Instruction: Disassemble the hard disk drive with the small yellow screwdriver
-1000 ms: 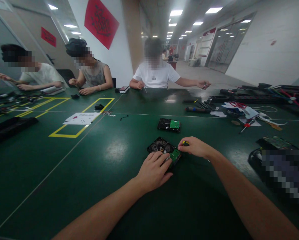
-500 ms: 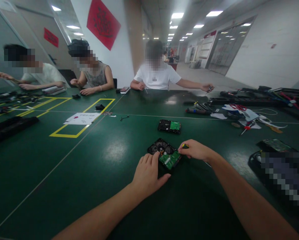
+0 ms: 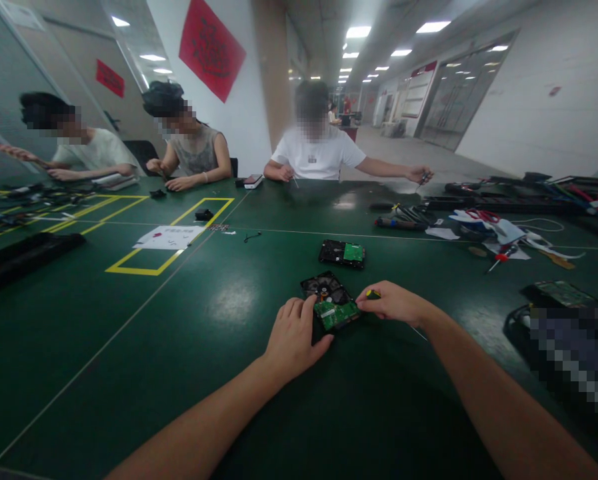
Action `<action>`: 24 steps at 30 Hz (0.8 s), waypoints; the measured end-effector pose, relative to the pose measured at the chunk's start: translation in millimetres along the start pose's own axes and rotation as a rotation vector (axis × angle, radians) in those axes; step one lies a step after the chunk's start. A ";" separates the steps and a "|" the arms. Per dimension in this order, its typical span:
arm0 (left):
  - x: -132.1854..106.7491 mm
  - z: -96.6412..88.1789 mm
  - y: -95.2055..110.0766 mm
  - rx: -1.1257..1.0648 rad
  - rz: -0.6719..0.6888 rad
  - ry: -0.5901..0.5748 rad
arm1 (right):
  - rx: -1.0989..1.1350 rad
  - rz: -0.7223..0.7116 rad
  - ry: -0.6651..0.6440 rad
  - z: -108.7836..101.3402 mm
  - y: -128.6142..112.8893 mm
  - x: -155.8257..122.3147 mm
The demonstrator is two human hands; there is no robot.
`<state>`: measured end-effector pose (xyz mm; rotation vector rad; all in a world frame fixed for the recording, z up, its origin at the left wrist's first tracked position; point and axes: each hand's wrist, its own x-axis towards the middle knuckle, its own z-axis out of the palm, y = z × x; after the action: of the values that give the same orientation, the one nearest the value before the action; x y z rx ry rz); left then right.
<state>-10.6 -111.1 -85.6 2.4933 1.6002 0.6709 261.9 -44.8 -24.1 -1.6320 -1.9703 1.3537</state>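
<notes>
In front of me an opened hard drive (image 3: 329,288) lies on the table, black casing upward. A green circuit board (image 3: 333,315) sits over its near part, tilted against the casing. My left hand (image 3: 295,333) grips the drive's left side, fingertips at the board's edge and thumb stretched along the near side. The fingertips of my right hand (image 3: 393,303) pinch the board's right corner. Tucked in that same hand is a screwdriver with a yellow-and-black handle (image 3: 373,295); its thin shaft sticks out below the wrist. A second hard drive (image 3: 342,254) lies just beyond.
On the right are a red-handled screwdriver (image 3: 501,257), white gloves (image 3: 499,225), cables and a blurred dark device (image 3: 569,353). A white paper (image 3: 169,237) with small parts lies inside yellow tape at left. Three people sit across the green table (image 3: 179,347).
The circuit board has turned and shifted slightly on the hard drive, with my right fingertips still at its corner. The whole view has swung a little to the left.
</notes>
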 end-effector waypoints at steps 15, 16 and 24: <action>2.0 6.0 3.4 0.008 0.317 0.039 | -0.320 -0.404 0.670 -21.6 -46.2 -42.3; 2.2 6.8 3.4 0.015 0.334 0.035 | -0.331 -0.410 0.670 -18.1 -48.3 -43.4; 3.2 4.8 3.1 0.020 0.359 -0.007 | -0.204 -0.429 0.622 2.8 -50.5 -37.8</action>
<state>-4.8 -109.0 -87.9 2.8228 1.1692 0.6832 240.6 -76.1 26.4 -1.3630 -1.9337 0.4288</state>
